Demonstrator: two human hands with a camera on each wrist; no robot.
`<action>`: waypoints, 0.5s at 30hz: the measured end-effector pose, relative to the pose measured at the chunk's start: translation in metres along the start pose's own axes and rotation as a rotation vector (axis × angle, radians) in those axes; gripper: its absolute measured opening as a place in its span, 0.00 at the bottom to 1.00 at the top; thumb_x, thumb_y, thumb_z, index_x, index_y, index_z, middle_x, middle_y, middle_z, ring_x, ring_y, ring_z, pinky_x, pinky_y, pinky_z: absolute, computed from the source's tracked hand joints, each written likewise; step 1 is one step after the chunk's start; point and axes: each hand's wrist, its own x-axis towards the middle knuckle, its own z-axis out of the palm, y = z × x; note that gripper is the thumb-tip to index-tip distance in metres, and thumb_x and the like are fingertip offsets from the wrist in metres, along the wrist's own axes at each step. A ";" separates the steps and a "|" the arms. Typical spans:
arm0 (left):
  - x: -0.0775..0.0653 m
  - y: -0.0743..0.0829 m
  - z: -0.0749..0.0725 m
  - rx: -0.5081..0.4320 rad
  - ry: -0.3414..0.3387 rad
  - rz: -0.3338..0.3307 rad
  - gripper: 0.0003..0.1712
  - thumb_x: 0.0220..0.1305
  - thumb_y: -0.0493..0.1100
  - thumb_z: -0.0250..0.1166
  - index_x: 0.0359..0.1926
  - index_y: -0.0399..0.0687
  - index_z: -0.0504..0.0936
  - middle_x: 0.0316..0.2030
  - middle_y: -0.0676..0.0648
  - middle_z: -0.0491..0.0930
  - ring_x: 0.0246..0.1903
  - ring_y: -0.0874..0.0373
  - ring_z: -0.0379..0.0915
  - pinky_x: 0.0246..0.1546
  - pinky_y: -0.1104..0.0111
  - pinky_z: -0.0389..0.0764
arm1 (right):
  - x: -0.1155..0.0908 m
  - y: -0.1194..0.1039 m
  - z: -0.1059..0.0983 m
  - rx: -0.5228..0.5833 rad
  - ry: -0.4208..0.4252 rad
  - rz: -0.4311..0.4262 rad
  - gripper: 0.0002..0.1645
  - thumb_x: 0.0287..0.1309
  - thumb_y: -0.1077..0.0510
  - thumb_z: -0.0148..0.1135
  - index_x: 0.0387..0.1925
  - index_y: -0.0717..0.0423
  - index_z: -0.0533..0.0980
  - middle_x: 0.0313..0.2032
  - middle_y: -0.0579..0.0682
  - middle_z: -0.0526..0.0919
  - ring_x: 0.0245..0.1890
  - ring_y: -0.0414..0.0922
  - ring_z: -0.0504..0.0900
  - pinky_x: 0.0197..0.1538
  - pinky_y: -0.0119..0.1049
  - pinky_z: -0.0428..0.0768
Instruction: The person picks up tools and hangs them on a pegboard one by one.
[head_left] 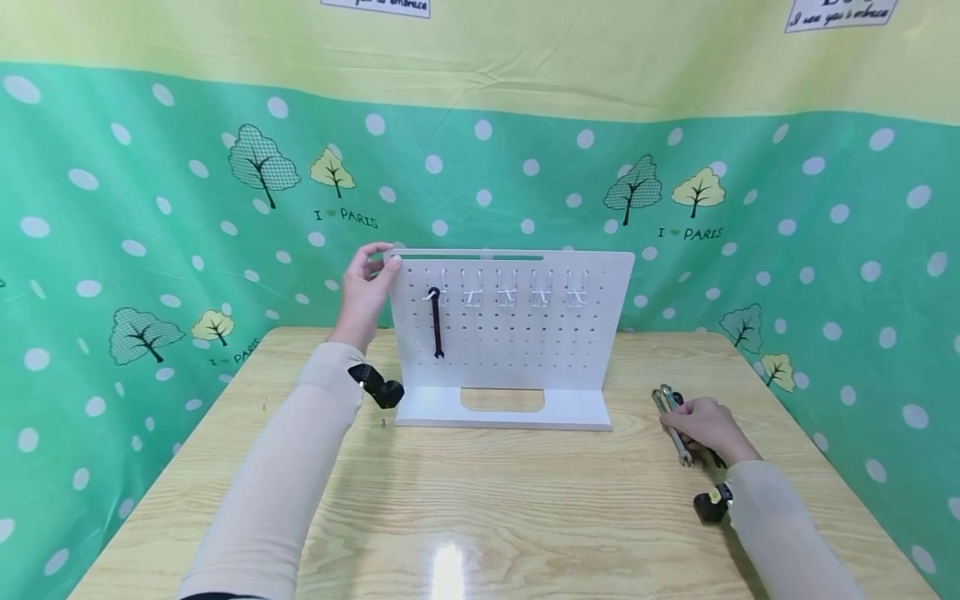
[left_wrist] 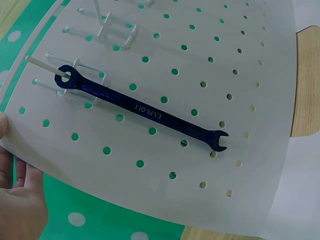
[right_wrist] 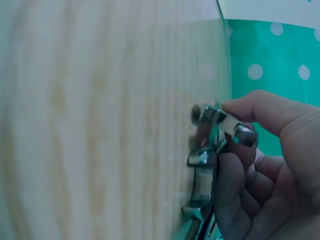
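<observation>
My left hand [head_left: 364, 293] grips the top left corner of a white pegboard stand [head_left: 517, 354], thumb in front and fingers partly behind it. On the leftmost white hook hangs a dark blue combination wrench [left_wrist: 145, 109], ring end up and open end down, marked EXPLOIT. Low over the table at the right, my right hand [head_left: 711, 427] pinches a silver wrench [right_wrist: 225, 122] between thumb and fingers. Other wrenches [right_wrist: 201, 186], silver and dark, lie together under and beside that hand, partly hidden by it.
Several more white wire hooks [head_left: 507, 293] line the board's upper part to the right of the hung wrench. The stand rests on a wooden table [head_left: 517, 500]. A green and yellow printed curtain [head_left: 480, 175] surrounds the table at the back and sides.
</observation>
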 end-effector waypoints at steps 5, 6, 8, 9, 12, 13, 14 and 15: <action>0.001 0.000 -0.001 -0.003 0.003 -0.002 0.24 0.72 0.51 0.62 0.64 0.51 0.73 0.58 0.43 0.74 0.55 0.50 0.72 0.59 0.58 0.76 | 0.001 0.001 0.000 0.025 -0.003 -0.002 0.21 0.65 0.47 0.65 0.34 0.64 0.81 0.22 0.49 0.78 0.24 0.45 0.76 0.27 0.38 0.78; 0.001 -0.001 -0.001 -0.006 0.003 -0.001 0.24 0.72 0.51 0.62 0.64 0.51 0.73 0.58 0.43 0.74 0.55 0.50 0.72 0.59 0.58 0.76 | 0.001 0.002 0.001 0.028 -0.004 -0.002 0.20 0.65 0.47 0.65 0.34 0.64 0.81 0.22 0.49 0.78 0.24 0.45 0.76 0.27 0.38 0.78; 0.001 0.000 -0.001 -0.007 0.005 -0.002 0.23 0.72 0.50 0.62 0.64 0.51 0.73 0.57 0.43 0.74 0.54 0.50 0.72 0.59 0.58 0.76 | 0.001 0.002 0.001 0.034 -0.003 0.002 0.20 0.65 0.47 0.65 0.35 0.64 0.81 0.22 0.49 0.77 0.24 0.45 0.75 0.27 0.37 0.78; 0.000 0.000 -0.001 -0.006 0.005 -0.002 0.23 0.72 0.50 0.62 0.64 0.50 0.73 0.57 0.43 0.74 0.54 0.50 0.72 0.59 0.58 0.76 | 0.000 0.002 0.001 0.036 -0.003 -0.001 0.21 0.65 0.47 0.65 0.35 0.64 0.81 0.22 0.49 0.77 0.24 0.45 0.75 0.27 0.38 0.78; 0.000 0.001 0.000 -0.007 0.003 -0.003 0.24 0.72 0.50 0.62 0.64 0.50 0.73 0.57 0.43 0.74 0.54 0.51 0.72 0.59 0.58 0.76 | -0.001 0.001 0.000 0.046 -0.008 0.000 0.22 0.65 0.47 0.65 0.37 0.65 0.81 0.23 0.49 0.77 0.24 0.45 0.76 0.27 0.38 0.78; 0.000 0.001 0.000 -0.006 0.004 -0.006 0.24 0.72 0.50 0.62 0.64 0.50 0.73 0.57 0.43 0.74 0.54 0.51 0.72 0.59 0.58 0.76 | -0.002 0.001 0.000 0.049 -0.014 -0.003 0.22 0.65 0.46 0.65 0.38 0.65 0.81 0.23 0.49 0.76 0.25 0.45 0.76 0.28 0.38 0.79; 0.001 0.000 0.000 -0.006 0.004 -0.007 0.24 0.72 0.51 0.62 0.64 0.51 0.73 0.58 0.43 0.74 0.54 0.51 0.72 0.59 0.58 0.76 | -0.002 0.001 -0.001 0.053 -0.019 -0.002 0.23 0.65 0.46 0.65 0.38 0.65 0.80 0.24 0.50 0.76 0.25 0.46 0.76 0.28 0.38 0.79; 0.001 0.000 0.000 -0.007 0.004 -0.009 0.23 0.71 0.51 0.62 0.64 0.51 0.73 0.58 0.43 0.74 0.54 0.51 0.72 0.59 0.58 0.75 | -0.003 0.000 -0.001 0.059 -0.027 -0.007 0.23 0.66 0.46 0.65 0.39 0.66 0.80 0.24 0.50 0.77 0.26 0.46 0.77 0.29 0.39 0.80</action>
